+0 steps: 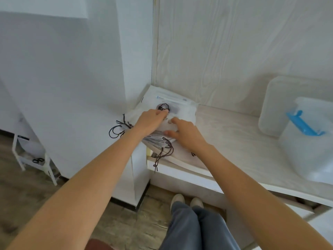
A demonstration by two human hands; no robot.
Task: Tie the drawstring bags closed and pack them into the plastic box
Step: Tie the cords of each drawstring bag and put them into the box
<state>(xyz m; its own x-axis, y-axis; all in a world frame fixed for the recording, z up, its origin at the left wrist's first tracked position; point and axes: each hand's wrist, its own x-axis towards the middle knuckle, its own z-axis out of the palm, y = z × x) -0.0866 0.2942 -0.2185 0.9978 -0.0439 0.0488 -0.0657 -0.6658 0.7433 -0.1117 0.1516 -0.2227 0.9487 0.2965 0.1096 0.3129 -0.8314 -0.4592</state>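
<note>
Fingers of both hands meet on top of the stack of white drawstring bags (182, 112) in the far left corner of the surface (234, 134). On the left hand (150, 120) the fingers curl down and pinch the top bag's fabric just beside a dark coiled cord (163, 107). On the right hand (185, 131) the fingers lie fairly straight, pressing the stack from the near right side. The stack runs from that corner toward the surface's front edge, directly under both hands, with loose cords (164, 150) hanging over the edge. Well apart to the right stands the plastic box (310, 150) with a blue latch, so I judge the right hand nearer for packing.
</note>
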